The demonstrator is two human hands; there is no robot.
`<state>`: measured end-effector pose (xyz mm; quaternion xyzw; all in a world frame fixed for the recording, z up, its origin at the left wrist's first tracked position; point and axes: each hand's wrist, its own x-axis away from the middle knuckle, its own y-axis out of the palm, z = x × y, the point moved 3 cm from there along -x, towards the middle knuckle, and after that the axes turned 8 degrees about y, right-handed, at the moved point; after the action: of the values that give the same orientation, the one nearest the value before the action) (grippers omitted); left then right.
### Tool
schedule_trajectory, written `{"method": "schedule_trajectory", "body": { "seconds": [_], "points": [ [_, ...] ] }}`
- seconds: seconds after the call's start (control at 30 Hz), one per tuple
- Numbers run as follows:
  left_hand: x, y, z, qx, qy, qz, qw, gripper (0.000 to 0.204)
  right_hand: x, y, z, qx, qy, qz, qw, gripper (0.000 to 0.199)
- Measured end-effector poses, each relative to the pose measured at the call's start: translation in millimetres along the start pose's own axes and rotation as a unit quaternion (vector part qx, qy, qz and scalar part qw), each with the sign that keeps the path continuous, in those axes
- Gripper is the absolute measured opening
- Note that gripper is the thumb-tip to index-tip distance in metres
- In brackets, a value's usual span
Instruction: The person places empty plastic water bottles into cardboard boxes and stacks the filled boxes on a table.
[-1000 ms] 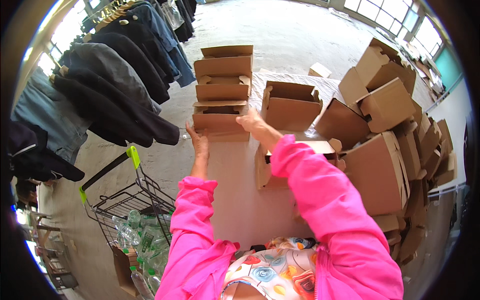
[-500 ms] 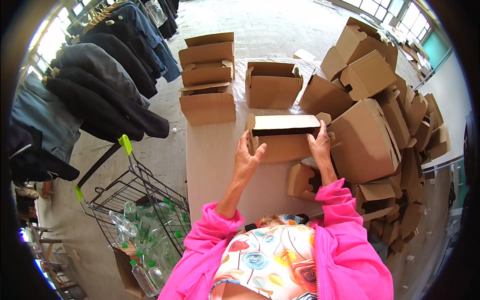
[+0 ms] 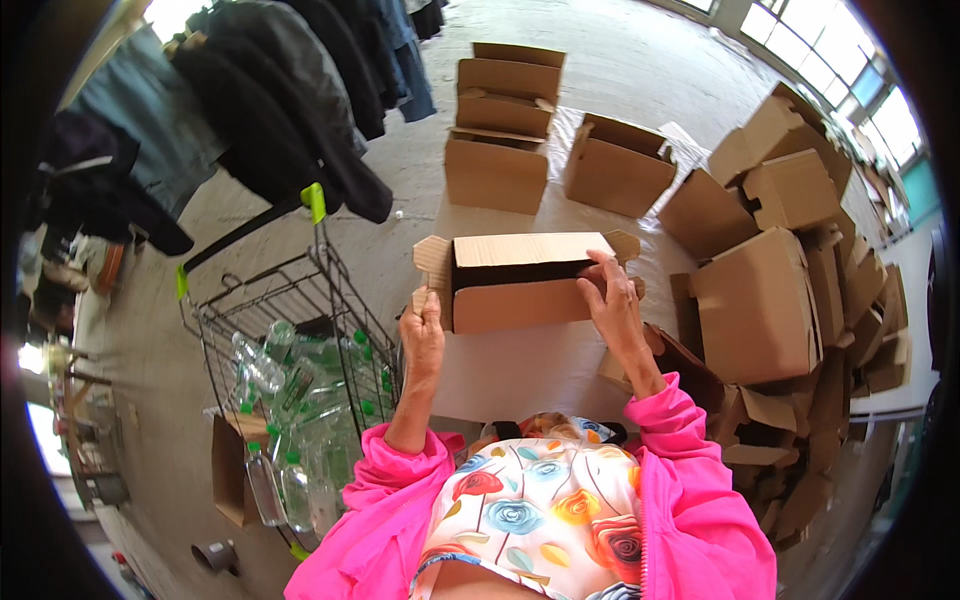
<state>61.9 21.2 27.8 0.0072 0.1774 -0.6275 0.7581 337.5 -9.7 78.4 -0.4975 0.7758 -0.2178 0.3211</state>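
A brown cardboard box (image 3: 520,305) with its top open stands in front of me on a pale-covered table (image 3: 480,375). Its lid panel is tilted up at the back, small flaps stick out at both ends, and the inside is dark. My left hand (image 3: 422,335) is closed on the flap at the left end, thumb up. At the right end my right hand (image 3: 615,308) has its fingers hooked over the upper edge, with the thumb near the front wall. Part of the right grip is hidden.
Open boxes (image 3: 495,170) stand in a row at the far left of the table, beside another box (image 3: 620,165). A large pile of boxes (image 3: 760,310) rises at the right. At the left are a wire cart (image 3: 335,290) of plastic bottles (image 3: 300,390) and hanging dark clothes (image 3: 270,100).
The box has shifted left, and my left hand has gone from its front corner to the end flap. The view has turned, so the surroundings sit further right.
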Motion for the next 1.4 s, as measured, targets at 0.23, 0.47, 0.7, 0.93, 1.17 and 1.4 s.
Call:
{"method": "schedule_trajectory", "body": {
  "seconds": [0.23, 0.47, 0.7, 0.93, 1.17, 1.4],
  "points": [
    [36, -53, -9, -0.003, -0.054, 0.06, 0.997, 0.036, 16, 16, -36, -0.033, 0.095, -0.204, 0.974, 0.029],
    [52, -64, -14, -0.008, -0.077, 0.041, 0.996, 0.035, 30, 19, -63, 0.149, 0.02, -0.312, 0.938, 0.11],
    [61, -117, 13, 0.114, -0.041, -0.151, 0.981, 0.098, 42, 42, -56, 0.18, -0.063, -0.262, 0.946, 0.124],
    [46, -294, -137, -0.285, -0.132, 0.275, 0.909, 0.068, 46, 55, -59, 0.155, -0.014, -0.261, 0.953, 0.126],
    [-8, -359, -261, -0.345, -0.318, 0.252, 0.846, 0.092, 48, 51, -52, 0.182, -0.04, -0.229, 0.955, 0.123],
    [-5, -371, -270, 0.055, -0.31, 0.277, 0.908, 0.07, 46, 52, -43, 0.174, -0.029, -0.227, 0.958, 0.125]
  ]
}}
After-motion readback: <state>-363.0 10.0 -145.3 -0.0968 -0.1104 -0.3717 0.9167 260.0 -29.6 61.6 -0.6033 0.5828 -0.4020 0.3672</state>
